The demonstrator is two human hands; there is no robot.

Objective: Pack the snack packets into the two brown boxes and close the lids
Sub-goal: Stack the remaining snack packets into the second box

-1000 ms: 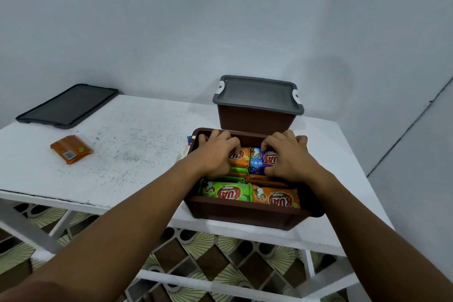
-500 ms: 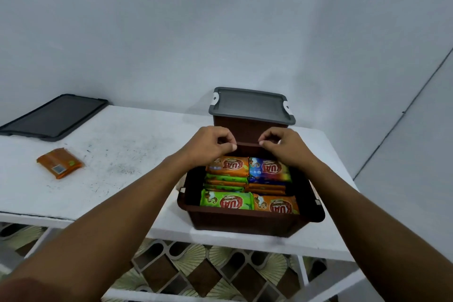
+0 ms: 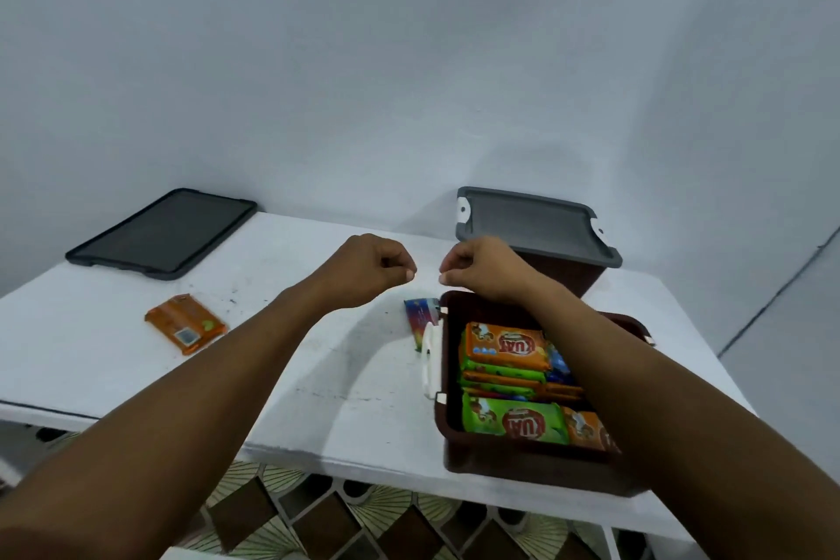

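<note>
Two packets lie unpacked, orange packet left of the fingers, blue packet beneath; left hand and right hand hover curled and empty, likely fetching them next.

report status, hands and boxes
Left hand, right hand curled, empty. Near box packed, uncovered; far box lidded. Orange packet, grey lid loose on table.

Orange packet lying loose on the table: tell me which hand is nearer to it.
Left. The left hand hovers over the table right of the orange packet; the right hand is farther right, above the far rim of the open box.
</note>
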